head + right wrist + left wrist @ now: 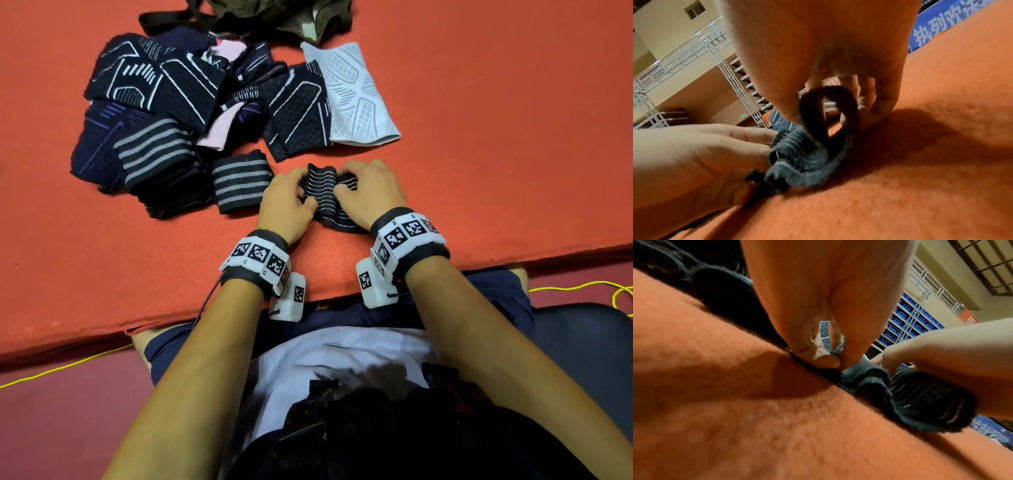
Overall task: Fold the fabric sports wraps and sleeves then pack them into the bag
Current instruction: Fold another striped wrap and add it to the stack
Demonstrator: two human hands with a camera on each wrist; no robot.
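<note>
A black wrap with thin white stripes (pixel 325 192) lies bunched on the orange mat between my hands. My left hand (pixel 291 198) pinches its left edge, thumb against fingertip, as the left wrist view shows (pixel 835 363). My right hand (pixel 363 195) grips the right side, fingers curled over the fabric (pixel 863 104); a loop of the wrap (pixel 830 112) stands up under it. A pile of dark patterned sleeves (pixel 164 109) and striped folded wraps (pixel 239 181) lies to the left. The olive bag (pixel 274 17) sits at the far edge.
A white patterned sleeve (pixel 356 96) lies beside a black diamond-patterned one (pixel 294 109) behind my hands. The orange mat (pixel 496 154) stretches to the right; its near edge runs just above my lap. A yellow cable (pixel 582 287) trails on the floor.
</note>
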